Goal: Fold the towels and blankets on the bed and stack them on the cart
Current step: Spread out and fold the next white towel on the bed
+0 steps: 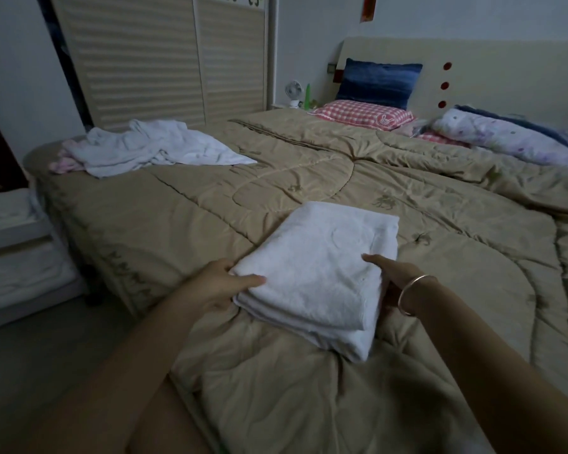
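Now: folded towel (318, 267) lies on the near part of the bed (456, 244), held at both side edges.
Soft, light and limp, I judge; the layers could slide or sag, so I take it at opposite edges with fingers under the whole stack. Left hand (217, 286) pinches the left edge, thumb on top, fingers beneath. Right hand (394, 276) lays its thumb on top at the right edge; its fingers seem tucked under, though dim light hides them. Both forearms reach forward, low.

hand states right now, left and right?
Left hand: holding the folded white towel at its left edge, thumb on top.
Right hand: holding the same towel's right edge, thumb on top.
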A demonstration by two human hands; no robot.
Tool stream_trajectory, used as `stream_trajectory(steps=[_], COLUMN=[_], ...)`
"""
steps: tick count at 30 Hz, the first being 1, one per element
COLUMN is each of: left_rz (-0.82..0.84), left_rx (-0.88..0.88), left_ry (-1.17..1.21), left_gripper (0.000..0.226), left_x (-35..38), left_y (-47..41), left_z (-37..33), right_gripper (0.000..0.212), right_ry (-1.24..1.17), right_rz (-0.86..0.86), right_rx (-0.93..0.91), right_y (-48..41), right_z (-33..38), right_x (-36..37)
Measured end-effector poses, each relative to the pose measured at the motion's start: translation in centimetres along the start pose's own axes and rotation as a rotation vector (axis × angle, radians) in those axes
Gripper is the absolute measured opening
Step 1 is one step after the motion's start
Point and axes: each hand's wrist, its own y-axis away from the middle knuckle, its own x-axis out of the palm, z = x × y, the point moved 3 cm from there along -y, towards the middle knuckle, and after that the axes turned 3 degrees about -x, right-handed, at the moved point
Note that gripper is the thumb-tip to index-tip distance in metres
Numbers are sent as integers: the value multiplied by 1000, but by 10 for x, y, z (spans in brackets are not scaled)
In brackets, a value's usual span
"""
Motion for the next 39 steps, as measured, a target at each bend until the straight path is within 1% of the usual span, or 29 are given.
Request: stream_trajectory(steps=[3, 4, 6, 8, 10, 11, 12, 13, 14, 15, 16, 17, 18, 19, 20, 21, 22, 23, 24, 26, 27, 28, 30, 31, 32, 34, 35, 36, 39], left_rz=[-214, -291, -360, -440, -490, -434, -319, -177, -72, -20, 14, 29, 60, 82, 94, 101, 99, 94, 85, 67, 57, 44, 45, 62, 69, 74, 62, 43, -32], left_rx=[96, 156, 244, 258, 110, -22, -117, -165, -185, -192, -185, -167, -147, -141, -149, -165, -181, -192, -209, -238, -245, -244, -244, -269, -295, -304, -279, -239, -150], left_ry=[48, 101, 274, 328, 257, 272, 341, 431, 514, 572, 584, 578, 570, 554, 527, 508, 505, 496, 461, 393, 364, 355, 359, 356, 360, 411, 462, 513, 607], left_gripper=[61, 56, 64, 78, 96, 109, 121, 125, 115, 96, 80, 74, 79, 92, 103, 107, 102, 89, 72, 43, 33, 29, 37, 42, 43, 38, 36, 36, 42], left_x=[-21, -35, -58, -68, -65, -59, -49, -43, -39, -37, -35, -33, -29, -26, -23, -22, -23, -24, -24, -23, -21, -20, -19, -19, -20, -20, -18, -15, -7], left_y=[-5, -9, -19, -25, -27, -25, -24, -21, -18, -17, -16, -15, -12, -12, -12, -10, -10, -9, -8, -7, -6, -8, -13, -14, -15, -13, -12, -11, -12], left_z=[-27, -37, -52, -51, -26, -8, 9, 24, 34, 40, 42, 43, 41, 42, 43, 42, 44, 44, 45, 45, 45, 44, 42, 42, 43, 41, 39, 36, 31], right_gripper=[33, 31, 31, 38, 39, 41, 42, 43, 47, 55, 64, 69, 69, 64, 56, 50, 52, 63, 74, 71, 66, 63, 58, 56, 59, 75, 83, 90, 107], right_ry=[-149, -219, -366, -448, -355, -277, -183, -94, 15, 167, 391, 647, 880, 1082, 1165, 1106, 1038, 1066, 1170, 1352, 1334, 1247, 1056, 1029, 1039, 1005, 928, 844, 695], right_rz=[1, 15, 88, 207, 306, 342, 370, 422, 451, 441, 380, 284, 158, -4, -162, -256, -255, -167, -46, 146, 189, 163, -103, -203, -198, -39, 40, 90, 164], right_rx=[-57, -59, -56, 42, 198, 248, 267, 271, 276, 274, 208, 82, -106, -347, -616, -858, -1016, -1050, -1005, -749, -675, -662, -699, -656, -562, -287, -159, -77, 9], right_y=[12, 19, 34, 46, 63, 71, 77, 83, 88, 89, 82, 76, 68, 63, 58, 59, 57, 52, 40, 7, -4, -10, -24, -32, -41, -52, -52, -53, -59], right_z=[3, 3, -4, -22, -40, -45, -45, -40, -34, -24, -12, 3, 19, 37, 50, 61, 62, 56, 43, 13, 5, 8, 23, 31, 36, 34, 31, 28, 17], right_x=[5, 11, 31, 54, 66, 65, 58, 52, 45, 37, 29, 23, 23, 27, 37, 50, 64, 80, 92, 99, 95, 89, 73, 65, 58, 47, 43, 38, 26])
